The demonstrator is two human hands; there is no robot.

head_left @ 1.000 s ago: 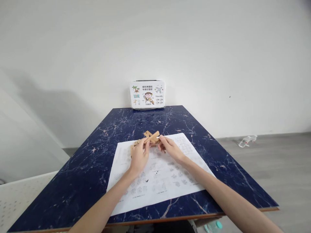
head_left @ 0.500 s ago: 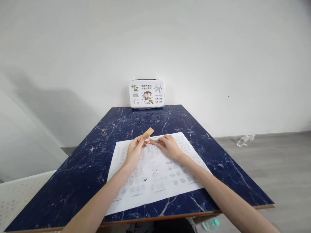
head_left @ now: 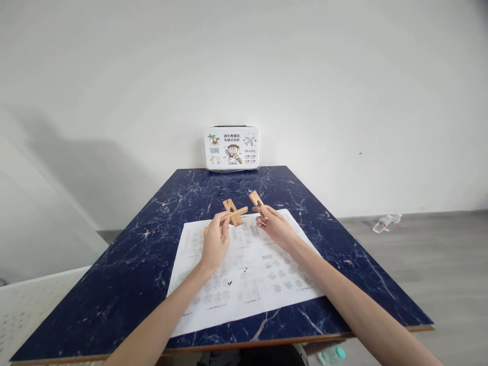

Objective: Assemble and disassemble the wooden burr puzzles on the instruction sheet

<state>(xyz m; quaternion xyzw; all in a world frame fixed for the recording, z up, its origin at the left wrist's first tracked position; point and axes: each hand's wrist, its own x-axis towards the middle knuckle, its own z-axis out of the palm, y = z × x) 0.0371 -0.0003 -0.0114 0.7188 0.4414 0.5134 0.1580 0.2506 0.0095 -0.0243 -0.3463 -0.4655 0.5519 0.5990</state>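
My left hand (head_left: 215, 240) is closed on two crossed wooden puzzle bars (head_left: 233, 212), lifted a little above the printed paper sheet (head_left: 244, 269). My right hand (head_left: 275, 223) pinches a single wooden bar (head_left: 255, 199) that tilts up and away, just right of the crossed pair and apart from it. Both hands hover over the far edge of the sheet, which lies on the dark blue marbled table (head_left: 125, 274).
A white box with cartoon travel pictures (head_left: 231, 148) stands against the wall at the table's far edge. A clear plastic bottle (head_left: 387, 222) lies on the grey floor to the right. A white perforated surface (head_left: 34, 310) adjoins the table at lower left.
Both hands have lifted off the sheet. The left now holds two crossed bars instead of one, and the right has picked up a single bar and raised it.
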